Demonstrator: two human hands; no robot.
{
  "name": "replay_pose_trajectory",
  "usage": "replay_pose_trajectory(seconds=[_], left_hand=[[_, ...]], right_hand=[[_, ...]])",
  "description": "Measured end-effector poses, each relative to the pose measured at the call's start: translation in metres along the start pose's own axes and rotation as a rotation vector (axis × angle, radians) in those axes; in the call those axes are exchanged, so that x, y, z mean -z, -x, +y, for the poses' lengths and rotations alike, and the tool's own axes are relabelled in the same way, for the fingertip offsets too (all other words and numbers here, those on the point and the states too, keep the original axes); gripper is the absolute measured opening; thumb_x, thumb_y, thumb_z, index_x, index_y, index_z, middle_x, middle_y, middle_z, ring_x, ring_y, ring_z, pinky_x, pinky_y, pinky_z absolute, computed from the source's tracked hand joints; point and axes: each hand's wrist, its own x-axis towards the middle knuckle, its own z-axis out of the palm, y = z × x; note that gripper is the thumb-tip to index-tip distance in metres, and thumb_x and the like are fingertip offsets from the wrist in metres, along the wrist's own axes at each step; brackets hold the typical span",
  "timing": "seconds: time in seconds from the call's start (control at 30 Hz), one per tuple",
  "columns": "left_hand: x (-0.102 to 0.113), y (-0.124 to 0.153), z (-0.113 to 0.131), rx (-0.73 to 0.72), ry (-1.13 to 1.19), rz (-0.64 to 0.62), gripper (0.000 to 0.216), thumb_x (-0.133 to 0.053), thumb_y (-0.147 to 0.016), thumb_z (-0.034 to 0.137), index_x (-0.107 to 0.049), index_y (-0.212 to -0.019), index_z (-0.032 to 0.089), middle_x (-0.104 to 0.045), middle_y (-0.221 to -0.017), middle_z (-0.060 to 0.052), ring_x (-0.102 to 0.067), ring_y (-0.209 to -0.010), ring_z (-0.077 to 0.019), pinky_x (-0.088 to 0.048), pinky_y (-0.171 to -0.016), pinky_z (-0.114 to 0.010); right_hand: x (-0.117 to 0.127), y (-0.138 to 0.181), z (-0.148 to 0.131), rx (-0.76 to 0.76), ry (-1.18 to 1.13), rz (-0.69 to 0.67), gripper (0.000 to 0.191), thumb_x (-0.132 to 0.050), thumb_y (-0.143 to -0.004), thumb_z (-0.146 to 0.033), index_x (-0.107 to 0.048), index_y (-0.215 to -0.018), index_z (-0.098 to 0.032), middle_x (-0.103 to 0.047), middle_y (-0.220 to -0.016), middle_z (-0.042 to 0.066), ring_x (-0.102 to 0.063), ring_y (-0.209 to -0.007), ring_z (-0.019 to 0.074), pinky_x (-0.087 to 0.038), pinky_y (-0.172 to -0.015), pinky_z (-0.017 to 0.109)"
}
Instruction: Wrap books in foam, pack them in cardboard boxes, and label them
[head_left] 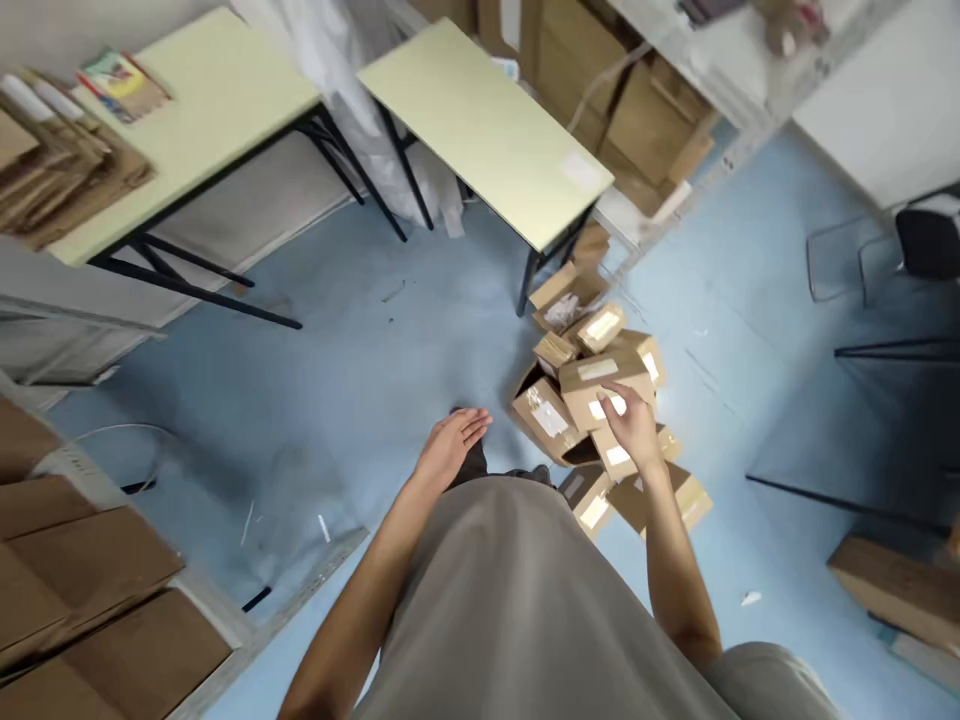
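Observation:
My left hand (452, 445) hangs in front of my body with its fingers stretched out, holding nothing. My right hand (632, 425) appears over a pile of brown cardboard boxes, its thumb and index finger apart and nothing visible between them. Behind it is a taped box with white labels (581, 390); I cannot tell whether the hand touches it. Around that lie a smaller labelled box (601, 328), an open box with pale wrapping inside (559, 295) and a tilted box with a torn label (551, 415). More boxes sit near my right forearm.
Two pale-topped tables (225, 75) (480, 120) stand ahead; flattened cardboard (82, 180) lies on the left one. Shelves with brown boxes (97, 560) are at lower left. A rack (720, 150) stands at upper right, a black chair (930, 243) at far right. Scraps litter the blue floor (337, 330).

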Motion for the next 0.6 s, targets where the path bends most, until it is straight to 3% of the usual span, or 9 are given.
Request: replay_pose_trajectory(seconds=[0.2,0.33,0.43,0.6], left_hand=[[0.074,-0.026,0.139,-0.137,0.089,-0.021,0.028,-0.093,-0.072,0.038,-0.078,-0.086,0.02,-0.086,-0.112,-0.015,-0.081,-0.121,-0.0345,-0.055,-0.123,-0.052],[0.11,-0.048,0.213,-0.22,0.157,-0.014,0.031,-0.093,-0.07,0.04,-0.081,-0.09,0.02,-0.085,-0.117,-0.015,-0.08,-0.123,-0.0353,-0.054,-0.124,-0.052],[0.125,-0.071,0.258,-0.246,0.193,0.024,0.032,-0.094,-0.069,0.04,-0.08,-0.09,0.021,-0.085,-0.117,-0.014,-0.08,-0.121,-0.0341,-0.054,-0.123,-0.052],[0.142,-0.115,0.333,-0.281,0.203,0.08,0.034,-0.095,-0.073,0.046,-0.08,-0.09,0.022,-0.085,-0.118,-0.013,-0.079,-0.119,-0.0322,-0.056,-0.119,-0.049]], right_hand=[[-0.069,-0.072,-0.142,0.069,-0.01,-0.01,0.055,-0.06,-0.105,-0.069,-0.084,-0.123,-0.022,-0.085,-0.132,0.018,-0.078,-0.13,0.0409,-0.058,-0.117,0.062],[-0.105,-0.12,-0.225,0.126,-0.023,-0.056,0.048,-0.062,-0.107,-0.065,-0.083,-0.127,-0.027,-0.084,-0.135,0.014,-0.076,-0.133,0.04,-0.057,-0.119,0.063],[-0.132,-0.159,-0.268,0.176,-0.037,-0.093,0.045,-0.062,-0.108,-0.064,-0.083,-0.129,-0.03,-0.084,-0.136,0.012,-0.075,-0.136,0.0402,-0.057,-0.12,0.064],[-0.187,-0.246,-0.307,0.248,-0.067,-0.159,0.044,-0.064,-0.108,-0.064,-0.084,-0.128,-0.03,-0.084,-0.136,0.012,-0.076,-0.134,0.0404,-0.055,-0.123,0.065]])
